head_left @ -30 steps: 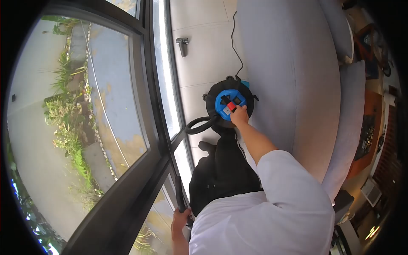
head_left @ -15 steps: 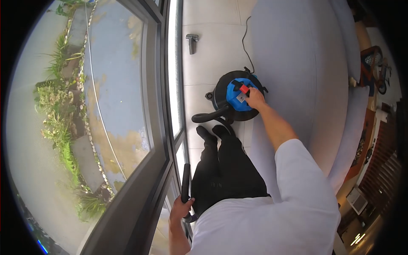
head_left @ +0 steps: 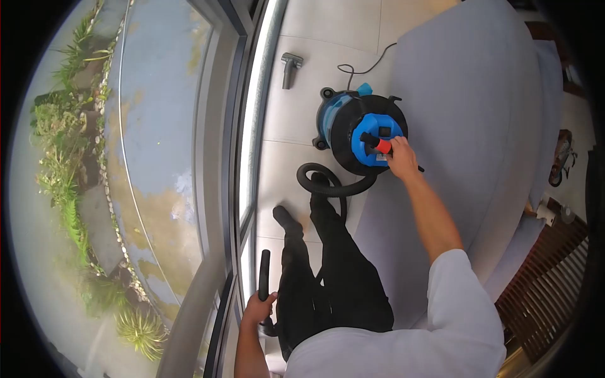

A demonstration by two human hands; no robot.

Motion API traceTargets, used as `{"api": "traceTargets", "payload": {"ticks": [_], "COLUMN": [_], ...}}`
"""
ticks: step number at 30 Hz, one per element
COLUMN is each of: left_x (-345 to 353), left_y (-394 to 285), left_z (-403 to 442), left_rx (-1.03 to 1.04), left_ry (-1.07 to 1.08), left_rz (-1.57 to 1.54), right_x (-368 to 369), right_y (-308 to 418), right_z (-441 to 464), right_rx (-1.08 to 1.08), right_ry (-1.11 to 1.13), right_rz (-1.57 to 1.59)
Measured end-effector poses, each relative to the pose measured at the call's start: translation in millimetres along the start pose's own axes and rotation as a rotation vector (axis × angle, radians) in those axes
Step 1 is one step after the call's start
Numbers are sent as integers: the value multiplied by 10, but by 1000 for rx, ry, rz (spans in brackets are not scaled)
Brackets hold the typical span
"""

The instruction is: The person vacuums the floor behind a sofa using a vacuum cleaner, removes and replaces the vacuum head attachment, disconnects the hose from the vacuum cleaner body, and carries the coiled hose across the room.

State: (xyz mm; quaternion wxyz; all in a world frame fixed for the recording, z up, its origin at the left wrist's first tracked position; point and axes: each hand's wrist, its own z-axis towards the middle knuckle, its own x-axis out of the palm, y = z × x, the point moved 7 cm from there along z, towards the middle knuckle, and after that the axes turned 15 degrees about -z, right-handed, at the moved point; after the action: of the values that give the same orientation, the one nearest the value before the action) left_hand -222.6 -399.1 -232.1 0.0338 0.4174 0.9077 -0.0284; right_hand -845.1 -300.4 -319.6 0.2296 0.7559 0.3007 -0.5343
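A round black and blue vacuum cleaner (head_left: pixel 343 135) leans beside the grey sofa, its clear blue tank showing on the left. My right hand (head_left: pixel 402 157) is closed on the red and black handle (head_left: pixel 380 145) on its top. Lower left, my left hand (head_left: pixel 258 308) is wrapped round a black hose wand (head_left: pixel 265 274). The black hose (head_left: pixel 346 189) curls below the vacuum, over my foot. A dark nozzle attachment (head_left: pixel 289 70) lies on the tiles at the upper left.
The grey sofa (head_left: pixel 454 126) borders the right side. A dark-framed glass door (head_left: pixel 220 126) stands along the left, with plants outside. A black cord (head_left: pixel 373 66) runs on the tiled floor (head_left: pixel 328 38) behind the vacuum. Both my feet are on the tiles.
The vacuum has shifted right against the sofa and tilted, so its clear blue tank now shows. My right hand moved with it. My feet have moved apart.
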Motion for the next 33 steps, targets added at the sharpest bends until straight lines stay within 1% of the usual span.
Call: {"api": "traceTargets", "payload": {"ticks": [2, 3, 4, 6, 8, 10, 11, 13, 14, 15, 16, 17, 18, 19, 20, 21, 22, 23, 25, 27, 28, 29, 31, 32, 33], "left_x": [111, 186, 220, 304, 373, 480, 530, 624, 640, 636, 635, 647, 671, 691, 716, 736, 746, 756, 816, 854, 865, 863, 884, 875, 852], "left_y": [-163, -283, -411, -650, -769, -958, -1027, -1279, -1306, -1300, -1317, -1344, -1397, -1515, -1630, -1700, -1699, -1695, -1800, -1827, -1831, -1846, -1908, -1905, -1876], "left_z": [122, 201, 240, 389, 557, 586, 589, 466, 445, 451, 469, 490, 470, 412, 349, 331, 336, 335, 258, 208, 206, 206, 187, 151, 156], "left_rx": [-46, -60, -21, 56, 88, 123, 115, 120, 129, 126, 166, 209, 210, 291, 374, 377, 287, 197, 185, 173, 176, 179, 183, 182, 177], "left_ry": [-4, 13, -24, -64, -85, -86, -83, -120, -120, -117, -119, -119, -113, -126, -140, -137, -114, -92, -92, -92, -84, -80, -85, -82, -84], "left_rz": [44, 56, 69, 103, 121, 102, 107, 201, 225, 238, 269, 298, 305, 359, 412, 420, 376, 333, 333, 329, 299, 268, 265, 268, 271], "right_x": [-11, 5, 14, 55, 37, -36, -81, -225, -296, -375, -446, -512, -556, -548, -548, -550, -531, -475, -205, 53, 208, 321, 340, 501, 510], "right_y": [-77, -125, -169, -163, -191, -193, -242, -292, -325, -450, -579, -639, -740, -831, -868, -884, -896, -878, -774, -693, -653, -630, -504, -437, -402], "right_z": [252, 417, 464, 526, 577, 565, 565, 559, 562, 572, 585, 662, 750, 819, 921, 1065, 1162, 1197, 1202, 958, 856, 794, 739, 713, 688], "right_rx": [-8, 48, 106, 118, 119, 115, 120, 118, 128, 258, 388, 397, 460, 516, 524, 509, 493, 500, 409, 522, 507, 506, 414, 379, 381], "right_ry": [30, 13, -1, 23, 32, -23, -14, 93, 97, 20, -64, -68, -157, -252, -258, -268, -279, -287, -150, 45, 84, 83, -66, 2, 7], "right_rz": [32, 54, 70, 71, 74, 233, 232, 375, 377, 516, 652, 651, 1004, 1358, 1357, 1285, 1215, 1218, 882, 530, 675, 678, 353, 294, 297]}}
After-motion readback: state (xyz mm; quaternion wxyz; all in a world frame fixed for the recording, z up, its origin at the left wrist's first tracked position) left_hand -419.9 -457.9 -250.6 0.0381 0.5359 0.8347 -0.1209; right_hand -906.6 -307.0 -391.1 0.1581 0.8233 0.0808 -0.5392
